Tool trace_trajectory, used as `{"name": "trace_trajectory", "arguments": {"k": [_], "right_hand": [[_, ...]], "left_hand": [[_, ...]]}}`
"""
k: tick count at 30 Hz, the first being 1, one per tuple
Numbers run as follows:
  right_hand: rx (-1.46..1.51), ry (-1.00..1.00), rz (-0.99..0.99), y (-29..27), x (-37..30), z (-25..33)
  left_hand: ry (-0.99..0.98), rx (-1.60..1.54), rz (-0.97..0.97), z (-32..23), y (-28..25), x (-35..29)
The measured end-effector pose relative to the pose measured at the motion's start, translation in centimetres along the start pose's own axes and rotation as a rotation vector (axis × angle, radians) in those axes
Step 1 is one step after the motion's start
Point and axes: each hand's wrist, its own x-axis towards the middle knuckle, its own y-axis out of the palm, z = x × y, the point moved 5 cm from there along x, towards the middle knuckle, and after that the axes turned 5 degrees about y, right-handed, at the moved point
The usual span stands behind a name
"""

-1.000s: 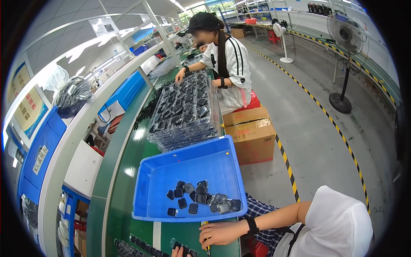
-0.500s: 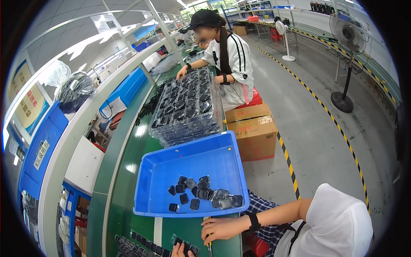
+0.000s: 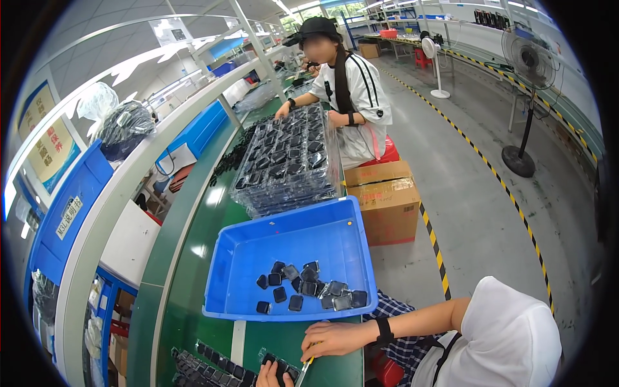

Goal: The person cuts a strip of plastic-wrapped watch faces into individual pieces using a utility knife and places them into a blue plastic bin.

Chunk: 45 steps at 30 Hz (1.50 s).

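My left hand (image 3: 271, 377) comes in at the bottom edge, its fingers closed on a short strip of dark square pieces in clear film (image 3: 282, 362). To its right, my right hand (image 3: 332, 340) is closed around a slim yellow tool with a thin, blade-like metal end (image 3: 309, 362). That metal end points down beside the strip; whether it touches is too small to tell. Left of my left hand lie several similar dark strips (image 3: 209, 367). Beyond my hands stands a blue bin (image 3: 258, 240) with several loose black rounded squares in clear film (image 3: 295, 303).
Past the bin rises a stack of clear trays with black squares (image 3: 284, 164). Behind it a co-worker (image 3: 348, 84) in a black cap has a hand at the stack. A cardboard box (image 3: 387, 209) stands by the green bench (image 3: 193, 284). A shelf frame runs along the left.
The tool in my right hand has tilted, its metal end slanting toward the strip. The co-worker's head has turned. The whole view has shifted slightly.
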Motion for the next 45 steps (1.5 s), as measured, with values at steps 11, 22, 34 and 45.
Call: {"name": "trace_trajectory", "arguments": {"k": [11,22,34,45], "right_hand": [[-0.045,0.147,-0.087,-0.4,0.0,-1.2],[-0.101,0.120,-0.064,-0.4,-0.2,-0.2],[-0.237,0.202,0.036,-0.2,1.5,-0.2],[-0.243,-0.017,0.069,0.4,-1.5,-0.7]], "left_hand": [[0.109,-0.021,-0.137,-0.9,-1.2,0.7],[0.189,0.089,0.014,-3.1,-0.2,-1.4],[0.320,0.052,-0.122,-5.3,-2.3,0.9],[0.237,-0.061,-0.206,-6.5,-0.1,0.2]]}}
